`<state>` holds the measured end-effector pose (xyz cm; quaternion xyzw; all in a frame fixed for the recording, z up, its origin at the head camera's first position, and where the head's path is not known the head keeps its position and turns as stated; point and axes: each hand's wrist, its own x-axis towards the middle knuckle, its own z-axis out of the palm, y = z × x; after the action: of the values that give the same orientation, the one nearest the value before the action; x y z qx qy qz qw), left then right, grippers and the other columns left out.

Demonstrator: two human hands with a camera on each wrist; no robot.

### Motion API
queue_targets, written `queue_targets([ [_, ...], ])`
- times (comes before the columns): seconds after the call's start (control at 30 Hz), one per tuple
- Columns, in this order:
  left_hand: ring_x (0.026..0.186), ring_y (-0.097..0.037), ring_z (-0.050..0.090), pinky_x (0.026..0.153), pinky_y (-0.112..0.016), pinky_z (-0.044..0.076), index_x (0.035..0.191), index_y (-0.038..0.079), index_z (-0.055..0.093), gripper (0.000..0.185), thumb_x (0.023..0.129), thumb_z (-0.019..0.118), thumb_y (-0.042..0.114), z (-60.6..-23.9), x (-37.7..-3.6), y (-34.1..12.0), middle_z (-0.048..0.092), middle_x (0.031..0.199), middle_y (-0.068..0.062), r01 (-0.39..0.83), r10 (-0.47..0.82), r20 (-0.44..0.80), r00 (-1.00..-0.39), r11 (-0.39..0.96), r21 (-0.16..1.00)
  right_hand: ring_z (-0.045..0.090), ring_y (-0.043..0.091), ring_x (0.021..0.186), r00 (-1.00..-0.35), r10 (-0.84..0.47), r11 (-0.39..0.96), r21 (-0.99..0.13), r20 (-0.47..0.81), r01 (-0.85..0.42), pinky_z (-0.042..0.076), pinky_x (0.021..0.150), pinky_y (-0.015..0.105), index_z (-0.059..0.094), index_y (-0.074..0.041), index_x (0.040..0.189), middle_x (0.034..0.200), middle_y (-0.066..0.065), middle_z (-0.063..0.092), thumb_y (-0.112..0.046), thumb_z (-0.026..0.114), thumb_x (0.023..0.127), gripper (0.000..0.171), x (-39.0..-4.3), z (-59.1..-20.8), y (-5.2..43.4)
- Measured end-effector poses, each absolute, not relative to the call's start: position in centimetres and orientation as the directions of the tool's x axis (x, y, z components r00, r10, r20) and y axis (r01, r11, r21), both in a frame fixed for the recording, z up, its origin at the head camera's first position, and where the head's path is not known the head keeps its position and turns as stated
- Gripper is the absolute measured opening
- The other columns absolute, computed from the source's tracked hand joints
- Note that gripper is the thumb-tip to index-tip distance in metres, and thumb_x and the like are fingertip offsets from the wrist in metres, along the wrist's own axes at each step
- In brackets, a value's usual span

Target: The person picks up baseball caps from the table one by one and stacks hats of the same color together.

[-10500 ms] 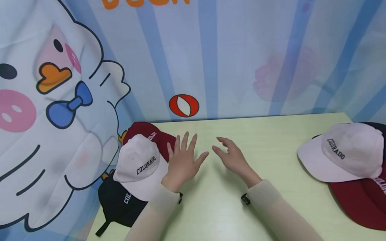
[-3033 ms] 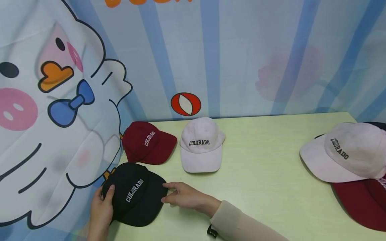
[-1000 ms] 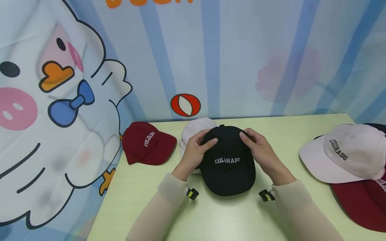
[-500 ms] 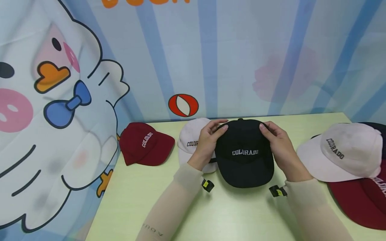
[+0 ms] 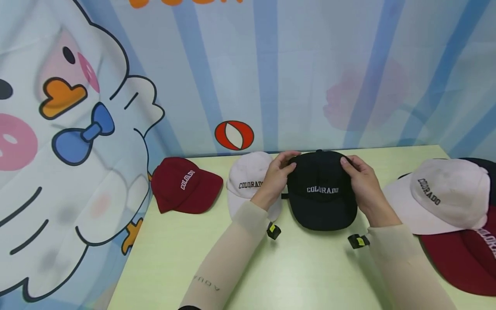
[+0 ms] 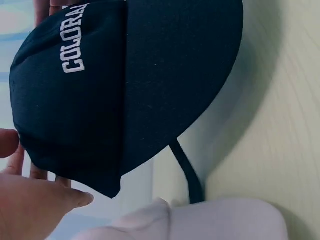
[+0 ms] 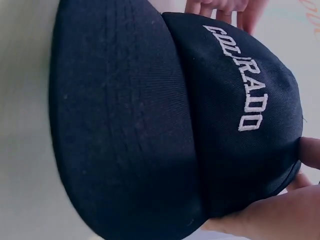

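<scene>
A black COLORADO cap (image 5: 322, 193) sits on the pale green table (image 5: 302, 267), brim toward me. My left hand (image 5: 278, 175) grips its crown on the left side and my right hand (image 5: 358, 181) grips the right side, fingers curled over the top. The left wrist view shows the black cap (image 6: 125, 85) with its strap trailing onto the table and my left hand (image 6: 30, 195) at its crown. In the right wrist view the black cap (image 7: 175, 125) fills the frame, with my right hand (image 7: 280, 215) under its edge. A white cap (image 5: 248, 183) lies just left, partly behind my left hand.
A maroon cap (image 5: 182, 185) lies at the table's back left. At the right edge a white cap (image 5: 441, 193) rests on top of a maroon cap (image 5: 465, 258) and a dark one. A cartoon-print curtain (image 5: 77, 129) hangs behind and to the left.
Both hands carried the black cap from the table's front left to the right, past the white cap, and set it down beside it; over the last second it shifted further right and back.
</scene>
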<state>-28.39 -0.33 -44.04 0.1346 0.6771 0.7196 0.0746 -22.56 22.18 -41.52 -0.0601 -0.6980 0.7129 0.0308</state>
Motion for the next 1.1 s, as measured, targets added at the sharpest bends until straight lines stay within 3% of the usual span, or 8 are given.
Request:
queue_targets([
  [0.27,0.139,-0.024,0.052,0.121,-0.041,0.038,0.145,0.008,0.056,0.038,0.109,0.047,0.006,-45.5,-29.3,-0.3,0.055,0.151,-0.007,0.021,0.275,0.03,-0.961,-0.035,0.999,0.05,0.007,0.095,-0.98,0.148,0.008,-0.991,-0.13,0.133,0.045,0.082,0.019,0.059,-0.025,0.104,0.101,-0.012,0.052,-0.044,0.054,0.107,0.02,-24.7,-43.6,21.9],
  [0.57,0.16,-0.027,0.024,0.13,-0.045,0.021,0.156,0.018,0.047,0.046,0.11,0.046,0.016,-46.1,-29.1,-0.7,0.032,0.17,-0.006,-0.019,0.259,-0.037,-0.965,0.071,0.997,0.051,0.006,0.098,-0.959,0.185,-0.016,-0.976,-0.216,0.217,0.043,0.09,0.023,0.057,-0.023,0.109,0.103,-0.011,0.053,-0.041,0.046,0.11,0.022,-26.7,-45.0,21.1],
  [0.7,0.159,-0.03,0.023,0.13,-0.047,0.02,0.159,0.021,0.042,0.049,0.11,0.046,0.022,-46.3,-28.6,-0.6,0.029,0.17,-0.008,-0.03,0.224,-0.068,-0.972,0.172,0.985,0.051,0.016,0.122,-0.941,0.209,-0.021,-0.963,-0.267,0.269,0.041,0.109,0.033,0.056,-0.015,0.133,0.129,0.003,0.055,-0.041,0.04,0.112,0.037,-27.2,-45.5,20.5],
  [0.83,0.158,-0.027,0.027,0.129,-0.046,0.023,0.161,0.023,0.038,0.051,0.11,0.046,0.026,-46.8,-28.3,-0.5,0.031,0.169,-0.007,-0.052,0.19,-0.094,-0.977,0.216,0.975,0.032,0.027,0.153,-0.943,0.192,-0.01,-0.962,-0.271,0.274,0.024,0.129,0.041,0.038,-0.007,0.158,0.164,0.015,0.035,-0.04,0.034,0.113,0.056,-27.7,-46.0,20.1],
  [1.1,0.158,-0.029,0.027,0.129,-0.046,0.024,0.162,0.022,0.037,0.053,0.11,0.046,0.028,-47.4,-28.5,-0.7,0.03,0.17,-0.007,-0.066,0.172,-0.098,-0.98,0.185,0.981,0.016,0.029,0.161,-0.941,0.132,-0.006,-0.95,-0.31,0.312,0.015,0.132,0.043,0.021,-0.012,0.166,0.173,0.012,0.018,-0.044,0.033,0.113,0.063,-28.2,-46.5,19.6],
])
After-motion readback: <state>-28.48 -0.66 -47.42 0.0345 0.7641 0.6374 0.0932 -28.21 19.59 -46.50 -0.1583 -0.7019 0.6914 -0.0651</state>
